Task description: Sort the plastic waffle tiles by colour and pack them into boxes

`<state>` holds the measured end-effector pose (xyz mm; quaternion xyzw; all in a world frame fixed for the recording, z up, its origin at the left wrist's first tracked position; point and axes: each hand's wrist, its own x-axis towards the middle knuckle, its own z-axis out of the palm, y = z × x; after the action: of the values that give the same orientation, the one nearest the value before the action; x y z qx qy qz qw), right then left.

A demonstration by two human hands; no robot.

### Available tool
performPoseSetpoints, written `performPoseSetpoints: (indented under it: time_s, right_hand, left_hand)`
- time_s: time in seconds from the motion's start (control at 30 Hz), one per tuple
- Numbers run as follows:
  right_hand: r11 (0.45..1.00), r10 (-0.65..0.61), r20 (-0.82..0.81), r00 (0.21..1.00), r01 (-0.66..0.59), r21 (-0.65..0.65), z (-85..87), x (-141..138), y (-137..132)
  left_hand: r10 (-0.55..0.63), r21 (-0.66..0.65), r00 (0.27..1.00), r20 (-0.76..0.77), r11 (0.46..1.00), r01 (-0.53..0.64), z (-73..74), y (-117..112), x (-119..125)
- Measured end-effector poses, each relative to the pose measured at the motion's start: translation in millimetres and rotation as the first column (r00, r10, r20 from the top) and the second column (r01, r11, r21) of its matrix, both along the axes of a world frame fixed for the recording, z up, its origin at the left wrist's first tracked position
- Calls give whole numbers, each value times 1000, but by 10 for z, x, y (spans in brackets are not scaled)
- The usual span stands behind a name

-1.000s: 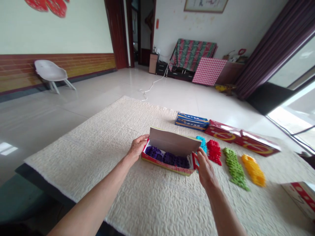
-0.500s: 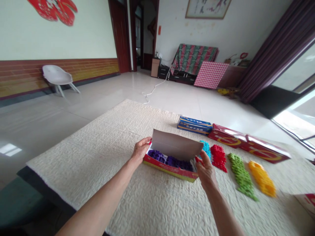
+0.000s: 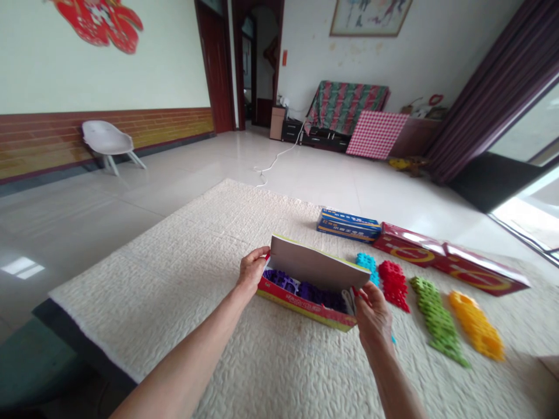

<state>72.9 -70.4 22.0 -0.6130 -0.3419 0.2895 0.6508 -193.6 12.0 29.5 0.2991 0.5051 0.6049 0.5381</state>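
A long red and yellow-green cardboard box (image 3: 305,304) rests on the cream quilted cover with its lid (image 3: 317,262) raised along the far side. Purple plastic openwork pieces (image 3: 282,281) lie inside it. At the left end, the fingers of my left hand (image 3: 252,271) are closed on the box's end flap. My right hand (image 3: 375,314) pinches the red end flap at the opposite end, beside the lid's corner. Something pale, too unclear to name, is inside near that end.
Cyan (image 3: 367,265), red (image 3: 393,284), green (image 3: 439,320) and yellow (image 3: 477,325) openwork pieces lie to the right. Behind them stand blue boxes (image 3: 348,226) and dark red boxes (image 3: 408,245). The quilted cover (image 3: 174,273) ends at an edge on the left.
The raised lid leans a little more toward me, and its yellow-green edge now shows. Both hands stay at the box ends. The whole view has shifted slightly.
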Motion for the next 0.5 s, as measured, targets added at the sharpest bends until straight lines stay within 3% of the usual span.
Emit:
performPoseSetpoints:
  time_s: [0.23, 0.5]
  right_hand:
    - [999, 28, 4, 1000, -28, -22, -10, 20, -137]
    - [988, 156, -15, 988, -156, -17, -45, 71, -402]
  left_hand:
    - [35, 38, 999, 8, 999, -35, 62, -64, 17]
    - [-24, 45, 999, 22, 999, 23, 53, -180, -43]
